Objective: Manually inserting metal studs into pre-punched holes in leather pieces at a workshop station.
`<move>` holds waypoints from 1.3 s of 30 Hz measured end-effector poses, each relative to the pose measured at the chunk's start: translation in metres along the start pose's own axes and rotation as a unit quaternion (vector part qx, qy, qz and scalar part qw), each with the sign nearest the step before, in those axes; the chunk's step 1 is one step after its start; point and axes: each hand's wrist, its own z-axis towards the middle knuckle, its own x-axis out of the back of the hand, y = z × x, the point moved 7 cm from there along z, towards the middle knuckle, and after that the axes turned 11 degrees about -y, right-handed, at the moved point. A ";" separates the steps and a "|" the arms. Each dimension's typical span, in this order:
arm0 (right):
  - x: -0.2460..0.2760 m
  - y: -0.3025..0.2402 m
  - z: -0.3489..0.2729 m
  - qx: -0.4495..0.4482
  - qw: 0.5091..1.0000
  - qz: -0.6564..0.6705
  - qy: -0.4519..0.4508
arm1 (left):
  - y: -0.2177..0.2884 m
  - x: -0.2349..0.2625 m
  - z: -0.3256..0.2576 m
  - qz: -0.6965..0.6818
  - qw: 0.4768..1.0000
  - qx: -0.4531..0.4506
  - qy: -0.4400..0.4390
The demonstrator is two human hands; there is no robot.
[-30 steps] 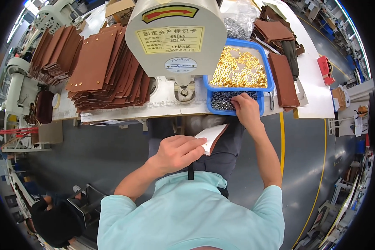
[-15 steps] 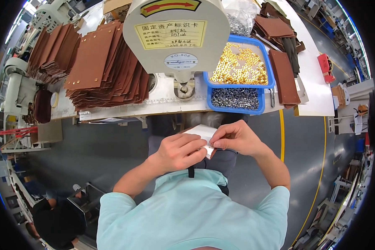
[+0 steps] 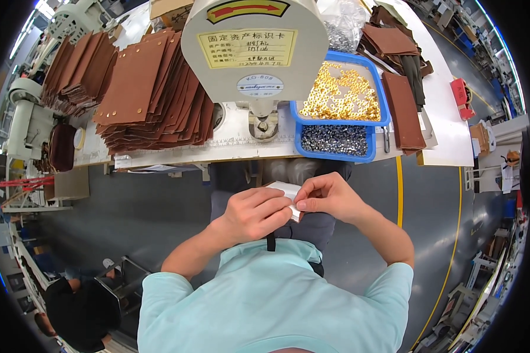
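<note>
Both of my hands meet over my lap, below the table's front edge. My left hand (image 3: 254,212) grips a small white piece (image 3: 287,192), and my right hand (image 3: 328,197) pinches its right edge with thumb and fingertips. Whether a small part sits between those fingertips cannot be told. Just above, a cream press machine (image 3: 254,53) stands on the white table (image 3: 176,154). Right of it sits a blue tray (image 3: 383,112) with gold studs (image 3: 340,94) in the far compartment and silver studs (image 3: 334,139) in the near one.
Stacks of brown leather pieces (image 3: 153,94) fill the table's left part, and more brown pieces (image 3: 401,109) lie right of the tray. A grey sewing machine (image 3: 26,120) stands at far left. Another person in black (image 3: 79,309) sits at lower left. A yellow line crosses the grey floor.
My right hand left the silver studs in the blue tray and came back down to the white piece held by my left hand, now pinching its edge.
</note>
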 end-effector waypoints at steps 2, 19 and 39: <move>-0.004 -0.005 -0.005 0.047 0.993 -0.107 0.033 | -0.002 -0.004 -0.003 -0.002 1.000 0.014 -0.005; -0.030 -0.036 -0.024 0.237 0.798 -0.539 0.127 | -0.009 -0.018 -0.004 -0.047 0.992 0.101 -0.062; -0.034 -0.025 -0.017 0.373 0.703 -0.589 0.141 | -0.018 -0.036 0.002 -0.201 0.899 0.287 -0.264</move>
